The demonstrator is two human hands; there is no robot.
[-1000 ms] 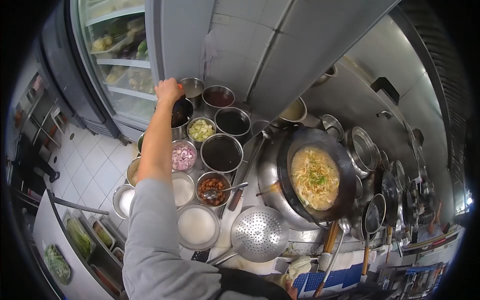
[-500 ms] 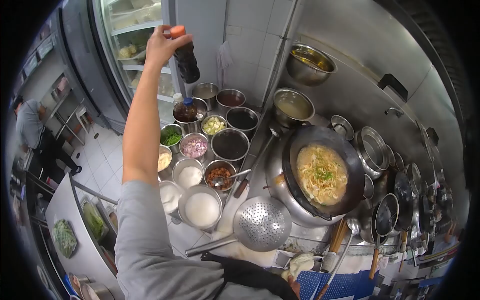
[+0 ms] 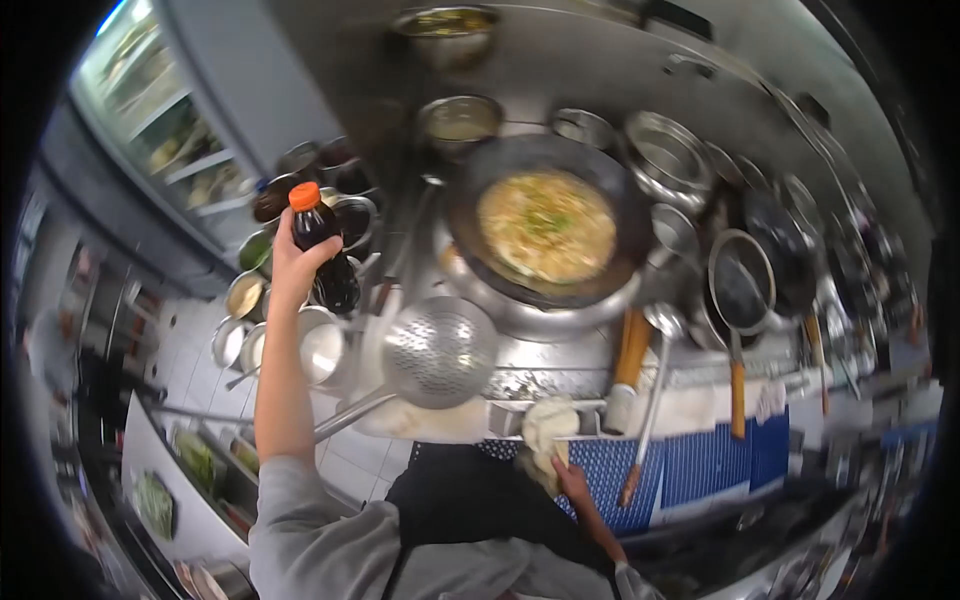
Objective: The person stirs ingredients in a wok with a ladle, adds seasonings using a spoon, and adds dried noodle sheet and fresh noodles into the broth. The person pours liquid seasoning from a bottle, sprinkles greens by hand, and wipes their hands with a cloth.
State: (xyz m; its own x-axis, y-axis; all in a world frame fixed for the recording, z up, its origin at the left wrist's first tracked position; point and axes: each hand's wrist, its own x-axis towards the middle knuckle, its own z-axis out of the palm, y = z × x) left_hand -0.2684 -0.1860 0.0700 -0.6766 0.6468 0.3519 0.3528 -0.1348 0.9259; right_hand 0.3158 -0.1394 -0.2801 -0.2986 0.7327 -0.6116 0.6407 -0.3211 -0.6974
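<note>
My left hand (image 3: 297, 258) is wrapped round a bottle of dark liquid (image 3: 335, 280) with an orange cap. It holds the bottle slightly tilted above the metal containers at the left. Low in front of my apron, my right hand (image 3: 572, 482) grips a crumpled cream cloth (image 3: 550, 428); some of its fingers are hidden. To the right of the bottle, noodles in broth with chopped greens (image 3: 548, 225) fill the middle of a black wok (image 3: 625, 215) on the stove. A perforated metal strainer (image 3: 440, 350) lies between the bottle and the wok, its handle pointing towards my left arm.
Metal pots of ingredients (image 3: 322, 350) crowd the left. A ladle (image 3: 655, 400) and a wooden-handled strainer (image 3: 742, 285) lie right of the wok, near stacked metal bowls (image 3: 668, 160). A person (image 3: 50, 345) stands far left. A cabbage (image 3: 155, 500) sits on the side counter.
My left hand has come down and nearer with the bottle from high beside the fridge. My view has turned to the right, and more of my right hand and the cloth shows.
</note>
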